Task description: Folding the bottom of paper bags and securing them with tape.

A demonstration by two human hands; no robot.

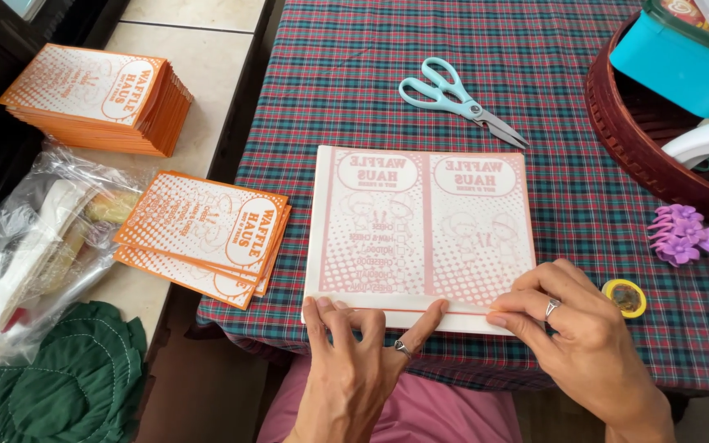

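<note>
We have a stack of pale printed sheets point(420, 234) lying at the near edge of the table point(354, 90), its bottom strip turned up into a fold. Our left hand point(354, 369) presses down on that fold with spread fingers and thumb, gripping nothing, while our right hand point(572, 328) pinches the strip at its right end between thumb and fingertips. The likeliest trouble, as we judge it, is a crooked crease: the two hands hold only the ends, so the middle could creep, and the top sheet could slide over those beneath it. The stack already hangs slightly past the near edge, so a hard push might tip it toward our lap. Room is fair: scissors point(461, 100) lie well apart toward the far edge, a purple hair clip point(684, 236) and a small yellow ring point(625, 297) sit to the right, near our right hand, and orange cards point(207, 238) rest at the near left corner.
</note>
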